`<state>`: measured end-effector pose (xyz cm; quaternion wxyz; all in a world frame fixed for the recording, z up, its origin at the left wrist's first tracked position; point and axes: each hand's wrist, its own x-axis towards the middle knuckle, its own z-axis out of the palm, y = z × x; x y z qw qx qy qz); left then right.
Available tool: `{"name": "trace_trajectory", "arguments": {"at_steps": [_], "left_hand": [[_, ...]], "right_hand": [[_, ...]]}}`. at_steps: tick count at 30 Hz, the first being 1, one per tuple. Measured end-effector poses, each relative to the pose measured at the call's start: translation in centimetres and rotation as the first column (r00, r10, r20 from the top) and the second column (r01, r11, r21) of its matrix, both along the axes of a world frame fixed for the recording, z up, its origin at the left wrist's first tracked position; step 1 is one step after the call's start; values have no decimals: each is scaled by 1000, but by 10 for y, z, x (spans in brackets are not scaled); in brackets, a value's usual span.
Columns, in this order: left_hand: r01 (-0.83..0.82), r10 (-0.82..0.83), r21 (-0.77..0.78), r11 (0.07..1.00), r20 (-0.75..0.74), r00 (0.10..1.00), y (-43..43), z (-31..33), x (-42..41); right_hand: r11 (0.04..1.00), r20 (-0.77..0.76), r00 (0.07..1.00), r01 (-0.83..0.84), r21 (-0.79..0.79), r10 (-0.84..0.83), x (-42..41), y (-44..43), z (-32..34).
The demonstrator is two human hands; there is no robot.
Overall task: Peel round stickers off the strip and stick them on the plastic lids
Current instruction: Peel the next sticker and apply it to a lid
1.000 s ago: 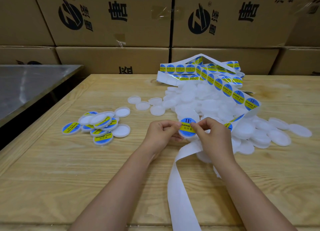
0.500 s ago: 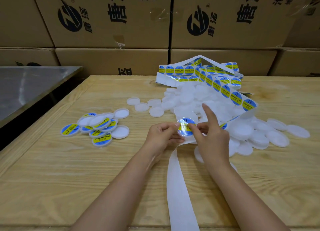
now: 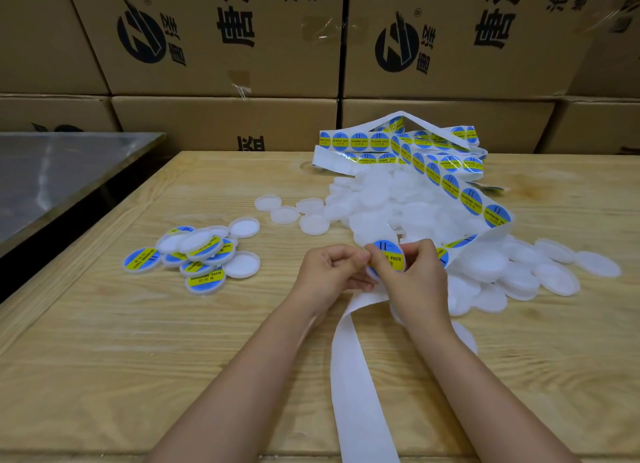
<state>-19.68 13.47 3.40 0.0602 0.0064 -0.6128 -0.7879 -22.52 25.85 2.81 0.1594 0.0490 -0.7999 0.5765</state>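
Fingertips of both hands pinch one stickered lid (image 3: pixel 388 256) above the wooden table (image 3: pixel 104 341).

Left hand (image 3: pixel 330 272) grips its left edge, right hand (image 3: pixel 414 272) the right, thumb on the label. Sticker strip (image 3: pixel 450 185) loops over the plain lid pile (image 3: pixel 398 202); bare backing (image 3: pixel 356 393) trails toward the camera. Finished lids (image 3: pixel 197 254) sit left.

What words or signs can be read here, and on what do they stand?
"II" and "SOLDERING PASTE": sticker pinched between left hand and right hand.
"SOLDERING PASTE": stickered lid, front of the left pile.
"唐泽" with a round logo: cardboard boxes behind the table.
Small characters beneath "SOLDERING PASTE" and the smaller box print: too blurred to read.
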Motion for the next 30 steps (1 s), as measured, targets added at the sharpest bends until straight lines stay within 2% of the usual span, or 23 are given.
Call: {"name": "trace_trajectory", "arguments": {"at_steps": [5,8,12,17,23,30], "left_hand": [[6,-5,158,987,-2,1000,0,-3,-1],[-19,14,223,975,24,1000,-4,-2,-2],[0,-6,223,975,27,1000,-7,1,-2],[37,-40,182,983,11,999,-8,2,-1],[31,-32,112,993,9,999,-7,-1,-1],[-10,8,119,993,24,1000,-11,-2,-2]], "right_hand": [[975,-1,978,-206,-79,207,-1,3,1],[965,-74,967,-248,-82,242,0,6,3],[972,-130,967,-227,-64,218,0,10,4],[984,-138,982,-145,-101,130,-3,11,4],[997,-150,988,-46,-55,37,0,8,1],[989,-108,989,-88,116,100,6,2,-1]]}}
